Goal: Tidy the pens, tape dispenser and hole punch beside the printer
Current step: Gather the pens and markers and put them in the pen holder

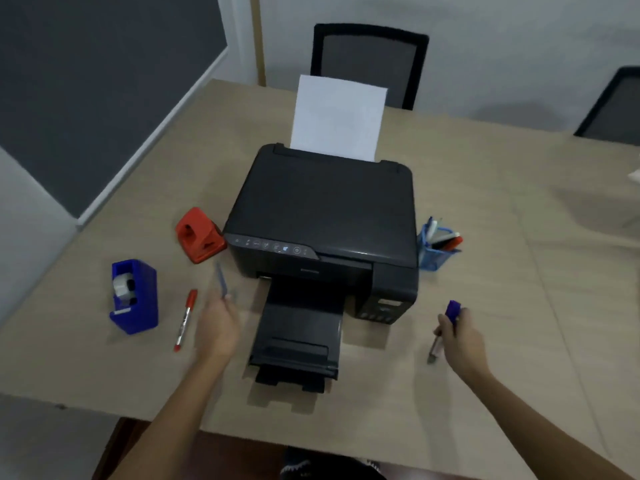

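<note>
A black printer [325,216] with white paper standing in its rear feed sits mid-table. To its left lie a red hole punch [199,235], a blue tape dispenser [135,296] and a red marker [185,320]. My left hand [218,323] holds a blurred blue pen [221,280] just left of the printer's output tray. My right hand [462,336] grips a purple-capped marker [448,322] right of the tray, its lower end near the table. A blue mesh pen holder [436,249] with several pens stands against the printer's right side.
The wooden table [519,306] stretches to the right. Two black chairs [369,60] stand at the far edge. The printer's output tray [298,337] juts toward me between my arms. A white object [635,176] pokes in at the right edge.
</note>
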The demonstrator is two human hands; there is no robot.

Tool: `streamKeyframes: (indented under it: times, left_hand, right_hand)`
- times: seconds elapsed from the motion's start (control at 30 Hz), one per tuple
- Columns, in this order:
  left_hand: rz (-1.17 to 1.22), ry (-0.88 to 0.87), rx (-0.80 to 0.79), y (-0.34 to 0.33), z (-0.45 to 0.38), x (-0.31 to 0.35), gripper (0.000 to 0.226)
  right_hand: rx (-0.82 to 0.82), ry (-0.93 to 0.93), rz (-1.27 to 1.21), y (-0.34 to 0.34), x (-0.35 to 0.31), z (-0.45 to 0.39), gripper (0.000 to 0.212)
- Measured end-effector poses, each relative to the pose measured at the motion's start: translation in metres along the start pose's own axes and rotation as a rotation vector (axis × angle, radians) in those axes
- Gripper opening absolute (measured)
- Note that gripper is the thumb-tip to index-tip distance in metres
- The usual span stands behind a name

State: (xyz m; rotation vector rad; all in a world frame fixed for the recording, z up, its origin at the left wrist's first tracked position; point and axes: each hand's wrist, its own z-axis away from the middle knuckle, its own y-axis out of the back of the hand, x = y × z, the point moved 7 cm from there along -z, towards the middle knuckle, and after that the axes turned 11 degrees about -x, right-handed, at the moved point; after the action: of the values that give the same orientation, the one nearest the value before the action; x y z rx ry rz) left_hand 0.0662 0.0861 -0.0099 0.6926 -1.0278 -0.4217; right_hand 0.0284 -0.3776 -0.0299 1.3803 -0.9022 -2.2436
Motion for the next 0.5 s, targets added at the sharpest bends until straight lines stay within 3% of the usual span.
streamKeyframes:
  times: [0.1, 0.27, 0.37, 0.5]
  left_hand:
    - [0.241, -0.275, 0.097, 0.032, 0.025, 0.058, 0.026]
    - [0.084, -0.761, 0.095, 0.023, 0.053, 0.221, 0.010]
    - [-0.074, -0.849, -0.037, -0.034, 0.053, 0.307, 0.011]
    - [-0.340, -0.794, -0.187, -0.122, 0.041, 0.380, 0.018]
  right_hand:
    - [0.177, -0.043, -0.153, 0.054, -0.006, -0.024, 0.020]
    - [0.355, 0.013, -0.474, 0.124, -0.023, -0.057, 0.027]
    - [0.393, 0.058, -0.580, 0.151, -0.036, -0.086, 0.031]
    - [0.321, 0.119, -0.498, 0.161, -0.054, -0.126, 0.019]
